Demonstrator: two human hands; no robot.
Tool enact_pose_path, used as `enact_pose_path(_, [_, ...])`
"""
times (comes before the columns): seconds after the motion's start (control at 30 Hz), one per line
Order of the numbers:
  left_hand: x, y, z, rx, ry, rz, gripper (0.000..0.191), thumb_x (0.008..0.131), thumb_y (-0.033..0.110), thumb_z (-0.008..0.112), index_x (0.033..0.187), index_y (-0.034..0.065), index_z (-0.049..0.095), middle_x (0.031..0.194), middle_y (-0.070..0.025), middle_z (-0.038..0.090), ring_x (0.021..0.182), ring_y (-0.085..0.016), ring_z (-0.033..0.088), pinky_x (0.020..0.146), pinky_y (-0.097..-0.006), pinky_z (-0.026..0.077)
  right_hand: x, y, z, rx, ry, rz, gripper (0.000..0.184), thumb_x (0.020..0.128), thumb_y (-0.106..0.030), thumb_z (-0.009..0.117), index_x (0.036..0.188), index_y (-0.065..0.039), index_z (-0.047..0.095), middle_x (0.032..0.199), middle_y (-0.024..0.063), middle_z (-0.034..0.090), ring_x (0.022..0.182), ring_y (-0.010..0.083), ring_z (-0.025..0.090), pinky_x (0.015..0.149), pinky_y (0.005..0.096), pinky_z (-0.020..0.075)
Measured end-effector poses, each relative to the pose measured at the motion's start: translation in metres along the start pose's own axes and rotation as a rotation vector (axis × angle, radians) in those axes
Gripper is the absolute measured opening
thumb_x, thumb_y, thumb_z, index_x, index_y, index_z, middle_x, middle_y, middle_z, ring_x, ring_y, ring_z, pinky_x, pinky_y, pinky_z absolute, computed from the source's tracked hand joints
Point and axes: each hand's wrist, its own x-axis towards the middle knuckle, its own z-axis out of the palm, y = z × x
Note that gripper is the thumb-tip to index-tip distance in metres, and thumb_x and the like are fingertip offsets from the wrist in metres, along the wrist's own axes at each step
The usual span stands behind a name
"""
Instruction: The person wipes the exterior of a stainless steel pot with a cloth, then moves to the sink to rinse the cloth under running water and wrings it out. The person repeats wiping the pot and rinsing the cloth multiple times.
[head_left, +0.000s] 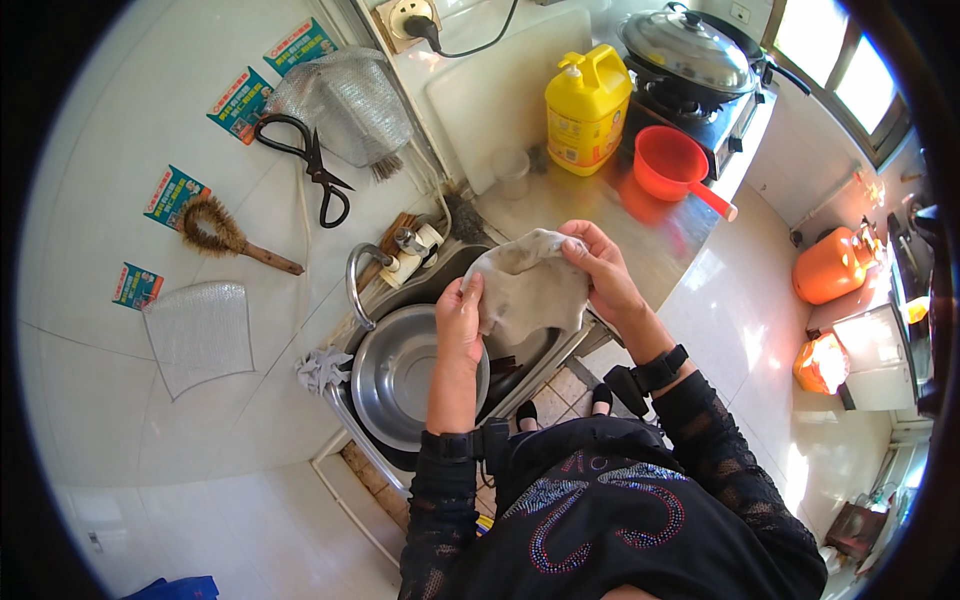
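Note:
A damp-looking, greyish-white cloth (534, 289) with darker stains hangs spread between my hands. My left hand (459, 315) pinches its left edge, thumb on top. The upper right corner is gripped by my right hand (602, 270). Below the cloth and my left forearm, a round stainless steel basin (397, 375) sits in the metal sink (525, 382). The curved faucet (355, 289) reaches over the basin's rim; no running water can be seen. Part of the basin is hidden behind my left wrist.
On the steel counter stand a yellow pump jug (589, 112), a red dipper (671, 163) and a clear cup (511, 172). A lidded wok (686, 56) rests on the gas stove. Scissors (315, 169) and a brush (225, 236) hang on the wall. A crumpled rag (324, 369) lies at the sink's left corner.

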Motion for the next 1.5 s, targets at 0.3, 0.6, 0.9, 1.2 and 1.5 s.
enact_pose_path(0.3, [0.001, -0.01, 0.015, -0.048, 0.125, -0.046, 0.024, 0.092, 0.024, 0.054, 0.102, 0.0024, 0.056, 0.096, -0.0052, 0.061, 0.085, -0.014, 0.059, 0.073, -0.0277, 0.048, -0.012, 0.024, 0.026, -0.631, -0.278, -0.103, 0.021, 0.085, -0.011, 0.064, 0.103, -0.004, 0.057, 0.096, 0.0005, 0.055, 0.093, 0.0093, 0.051, 0.082, 0.0234, 0.0424])
enact_pose_path(0.6, [-0.002, -0.004, 0.023, 0.018, 0.023, 0.079, 0.019, 0.085, 0.01, 0.063, 0.1, 0.0039, 0.053, 0.093, -0.0023, 0.059, 0.082, -0.011, 0.058, 0.071, -0.0241, 0.048, -0.01, 0.039, 0.011, -0.453, -0.114, 0.103, 0.021, 0.093, -0.026, 0.054, 0.102, -0.008, 0.047, 0.079, -0.0054, 0.044, 0.072, 0.0035, 0.041, 0.059, 0.0184, 0.0343])
enact_pose_path(0.9, [0.002, -0.017, 0.024, 0.573, 0.173, 0.523, 0.022, 0.087, 0.017, 0.062, 0.097, 0.0015, 0.049, 0.081, -0.0064, 0.058, 0.068, -0.016, 0.054, 0.063, -0.0271, 0.044, -0.012, 0.041, 0.011, -0.495, -0.063, 0.091, 0.023, 0.096, -0.03, 0.047, 0.101, -0.008, 0.048, 0.083, -0.0052, 0.048, 0.076, 0.0021, 0.043, 0.065, 0.0178, 0.0372])
enact_pose_path(1.2, [-0.004, -0.021, 0.028, 0.401, -0.241, 0.389, 0.029, 0.096, 0.031, 0.047, 0.099, 0.0037, 0.056, 0.081, 0.0007, 0.057, 0.071, -0.007, 0.048, 0.066, -0.0211, 0.041, -0.009, 0.025, 0.015, -0.241, 0.042, 0.143, 0.02, 0.095, -0.027, 0.048, 0.099, -0.008, 0.05, 0.083, -0.0047, 0.05, 0.074, 0.0029, 0.045, 0.063, 0.0186, 0.0396])
enact_pose_path(1.5, [-0.014, -0.013, 0.022, -0.026, -0.208, 0.051, 0.022, 0.091, 0.022, 0.058, 0.1, 0.0021, 0.059, 0.09, 0.0003, 0.061, 0.077, -0.005, 0.054, 0.067, -0.0199, 0.044, 0.024, 0.003, -0.007, -0.606, -0.058, 0.073, 0.024, 0.093, -0.029, 0.052, 0.095, -0.005, 0.057, 0.083, -0.0027, 0.057, 0.074, 0.0046, 0.049, 0.064, 0.0198, 0.0415])
